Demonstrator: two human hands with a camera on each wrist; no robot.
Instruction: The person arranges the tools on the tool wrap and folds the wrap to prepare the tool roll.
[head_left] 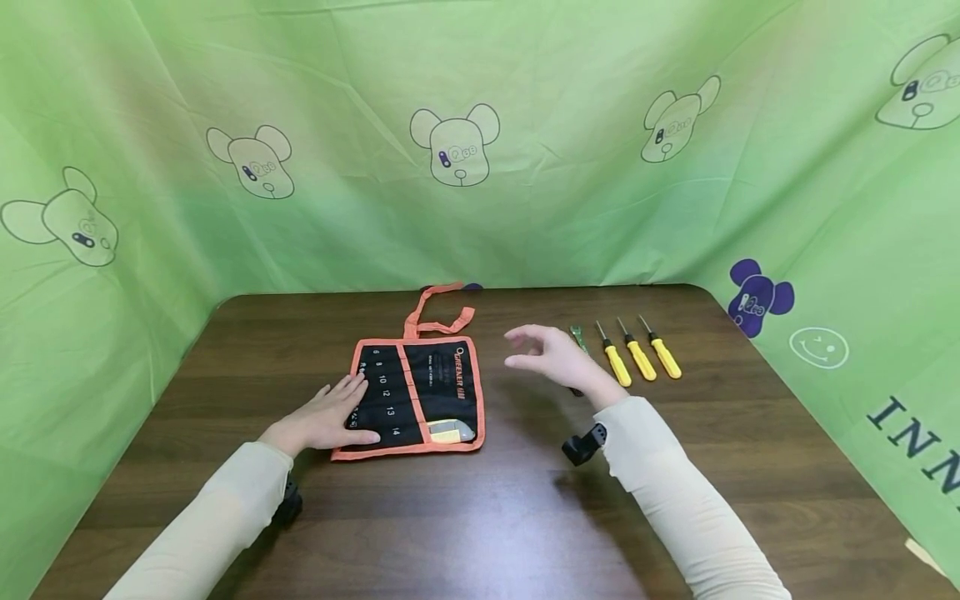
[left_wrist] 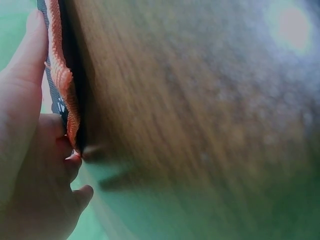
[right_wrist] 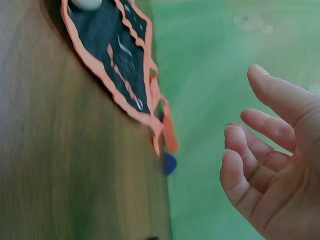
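Note:
A black tool pouch (head_left: 450, 375) with orange edging and printed size numbers lies unrolled on the table. My left hand (head_left: 322, 417) rests flat across its left side, fingers straight and spread. In the left wrist view the thumb lies along the pouch's orange border (left_wrist: 62, 75). A utility knife (head_left: 448, 432), yellow and grey, sits in a lower right pocket. Right of the pouch, my right hand (head_left: 551, 357) hovers above the table with loosely bent fingers. Nothing is in its grasp in the right wrist view. Partly behind that hand lies a green wrench (head_left: 577, 335).
To the right of the wrench, three yellow-handled screwdrivers (head_left: 641, 360) lie side by side, tips pointing away. An orange tie strap (head_left: 442, 323) trails from the pouch's far edge. Green printed cloth (head_left: 360, 225) hangs around the brown wooden table (head_left: 480, 525).

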